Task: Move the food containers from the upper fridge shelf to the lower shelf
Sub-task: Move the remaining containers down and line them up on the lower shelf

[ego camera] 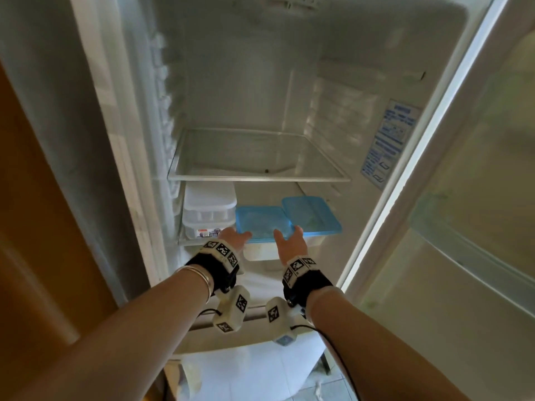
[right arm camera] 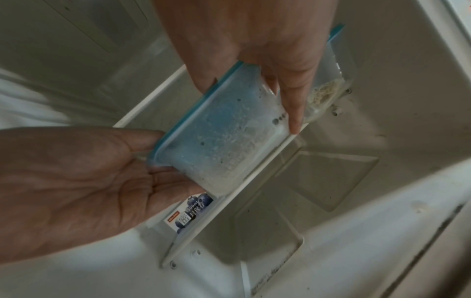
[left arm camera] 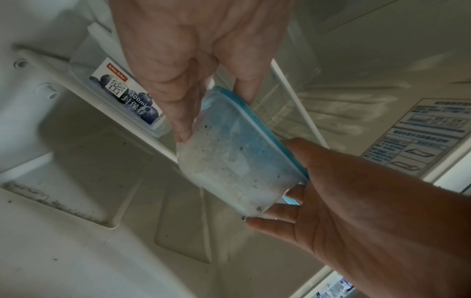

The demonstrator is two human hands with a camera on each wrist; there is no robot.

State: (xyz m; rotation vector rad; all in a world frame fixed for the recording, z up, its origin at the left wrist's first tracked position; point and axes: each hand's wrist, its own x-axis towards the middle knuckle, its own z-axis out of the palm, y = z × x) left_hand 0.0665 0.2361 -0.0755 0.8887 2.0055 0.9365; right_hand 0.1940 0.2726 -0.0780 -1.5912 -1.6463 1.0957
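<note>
A clear food container with a blue lid sits at the front edge of the lower shelf, between both hands. My left hand grips its left end, thumb on the lid. My right hand grips its right end the same way. The left wrist view shows the left hand pinching the container. The right wrist view shows the right hand on the container. A second blue-lidded container stands to its right and stacked white containers to its left. The upper glass shelf is bare.
The fridge door stands open on the right, and a wooden panel borders the left. A blue sticker is on the right inner wall. Below the lower shelf lies the moulded white fridge floor.
</note>
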